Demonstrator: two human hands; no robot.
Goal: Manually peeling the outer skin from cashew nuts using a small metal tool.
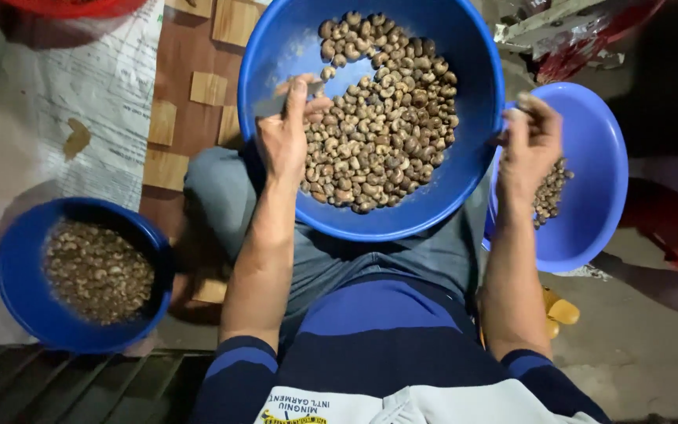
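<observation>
— On the lap, what's the biggest thing?

— A large blue basin (pixel 464 102), tilted on the knees and heaped with unshelled cashew nuts (pixel 378 118). Next in size is a second blue basin (pixel 598 196) at the person's right, with a smaller heap of nuts on its inner side, then a darker blue bowl (pixel 21 275) on the floor at the left, filled with nuts.

— And the hands?

— The left hand (pixel 286 137) rests on the lap basin's near rim, fingers curled narrow around a slim grey tool, probably a blade, its tip among the nuts. The right hand (pixel 531 141) hangs over the right basin with fingertips pinched together on something small, likely a nut, though I cannot tell for certain.

— What could go wrong?

— My judgement: the big basin sits only on the legs and leans, so a shift of the knees could slide the nuts out. The blade near the thumb could also nick a finger.

— Anything unclear?

— The tool is mostly covered by the left hand, the lap basin's far rim is cut off, and the dim right side hides what lies beyond the red object there.
</observation>
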